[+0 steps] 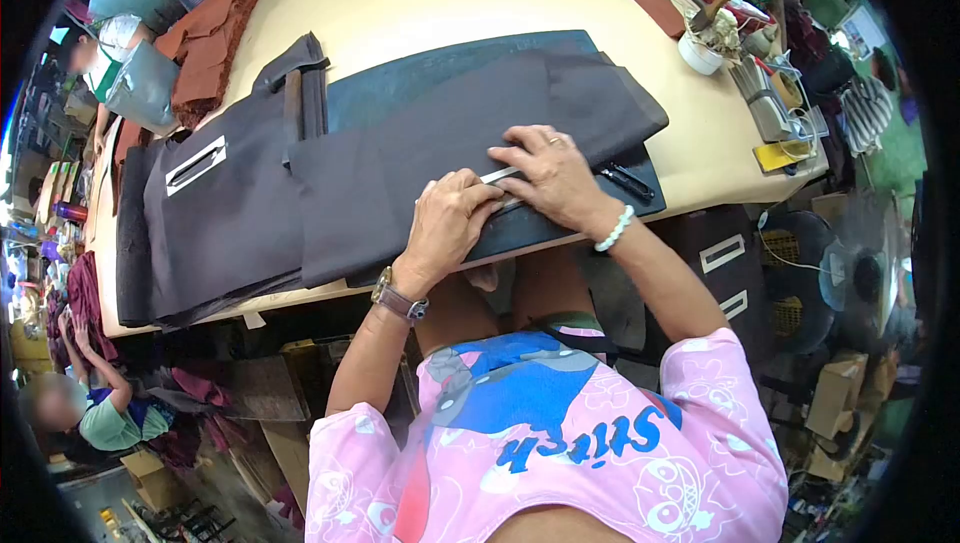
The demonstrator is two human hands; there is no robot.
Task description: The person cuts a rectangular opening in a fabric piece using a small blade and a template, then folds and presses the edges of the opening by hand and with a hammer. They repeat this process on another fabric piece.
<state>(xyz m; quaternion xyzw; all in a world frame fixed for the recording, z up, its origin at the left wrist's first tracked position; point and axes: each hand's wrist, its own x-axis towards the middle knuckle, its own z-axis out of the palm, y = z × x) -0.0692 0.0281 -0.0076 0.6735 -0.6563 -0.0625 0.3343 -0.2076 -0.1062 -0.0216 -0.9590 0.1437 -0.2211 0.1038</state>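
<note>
My right hand (550,178) presses the ruler (498,176)—fingers spread flat. My left hand (447,221) curls at the ruler's end—grip unclear.

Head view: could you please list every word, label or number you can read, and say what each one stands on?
"Stitch": blue letters on the pink shirt, seen upside down.
Any print on the desk clutter is too small and blurred to read.

Pressing down with left hand (450,223) curled and right hand (552,179) flat, fingers spread, close together, both forearms stretched forward.
</note>
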